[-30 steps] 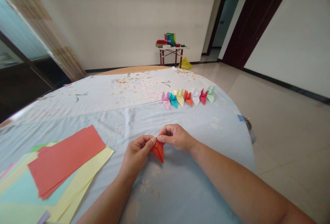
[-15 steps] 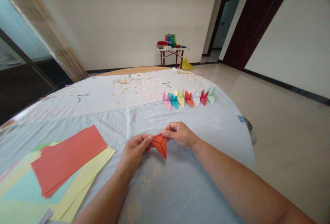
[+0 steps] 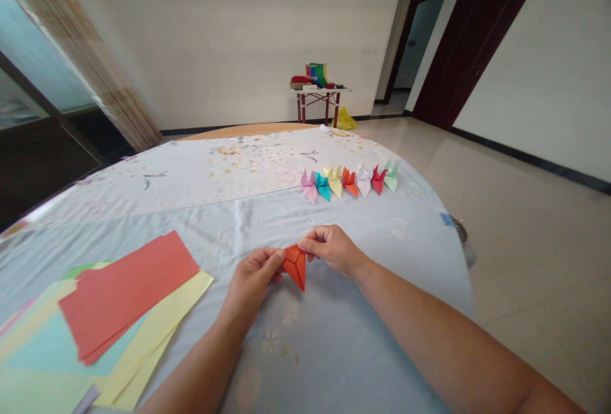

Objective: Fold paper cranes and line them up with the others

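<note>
A small orange folded paper piece point(image 3: 294, 265) is held just above the pale blue tablecloth point(image 3: 334, 338), its point hanging down. My left hand point(image 3: 252, 280) pinches its left edge with thumb and fingers. My right hand point(image 3: 331, 248) pinches its upper right corner, fingers curled. Both forearms reach in from the bottom of the view. Beyond the hands a row of several finished folded paper figures point(image 3: 348, 181) in pink, blue, yellow, orange, white, red and green stands on the cloth.
A loose stack of coloured paper sheets point(image 3: 119, 293), red on top of yellow and light blue, lies at the left. The round table's right edge point(image 3: 458, 255) drops to a tiled floor. A small red-legged side table point(image 3: 319, 93) stands by the far wall.
The hands and the orange piece have shifted slightly up and right; the fold has opened a little wider between the fingers, then narrowed again.
</note>
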A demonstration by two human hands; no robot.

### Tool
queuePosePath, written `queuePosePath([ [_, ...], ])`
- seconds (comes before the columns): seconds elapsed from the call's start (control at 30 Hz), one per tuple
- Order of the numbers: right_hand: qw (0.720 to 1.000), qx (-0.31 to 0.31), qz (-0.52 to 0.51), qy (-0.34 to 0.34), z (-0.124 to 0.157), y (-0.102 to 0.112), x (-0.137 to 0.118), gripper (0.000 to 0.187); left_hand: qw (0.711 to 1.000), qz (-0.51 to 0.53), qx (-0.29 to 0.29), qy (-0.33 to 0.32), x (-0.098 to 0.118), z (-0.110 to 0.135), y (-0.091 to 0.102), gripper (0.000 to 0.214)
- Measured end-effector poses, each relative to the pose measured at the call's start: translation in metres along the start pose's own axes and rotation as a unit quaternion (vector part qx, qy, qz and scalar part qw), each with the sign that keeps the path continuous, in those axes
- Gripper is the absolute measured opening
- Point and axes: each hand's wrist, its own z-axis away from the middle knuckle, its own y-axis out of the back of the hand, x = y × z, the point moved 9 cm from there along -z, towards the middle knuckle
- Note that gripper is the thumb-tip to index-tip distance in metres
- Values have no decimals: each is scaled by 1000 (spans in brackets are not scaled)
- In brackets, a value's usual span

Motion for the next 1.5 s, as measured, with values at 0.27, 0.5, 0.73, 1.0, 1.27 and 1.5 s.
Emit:
queuePosePath([
  [0.27,996,-83,-25,23,-3,-2,6,47,1000,14,-8,2,0,0,0,28],
  [0.5,993,-97,55,33,-1,-6,10,40,999,9,-46,-25,5,2,-8,34],
  [0.73,996,-58,41,48,-1,-7,6,29,999,-16,-34,-36,8,4,-13,34],
  [1.0,989,-13,109,100,5,-6,-15,23,996,-11,-43,-72,-3,3,-19,37],
  [1.27,992,-26,84,94,5,-9,-16,30,990,-89,-12,-113,12,10,-20,33],
  [1.5,980,-50,137,138,12,-19,-26,26,984,-137,31,-111,16,14,-15,28],
])
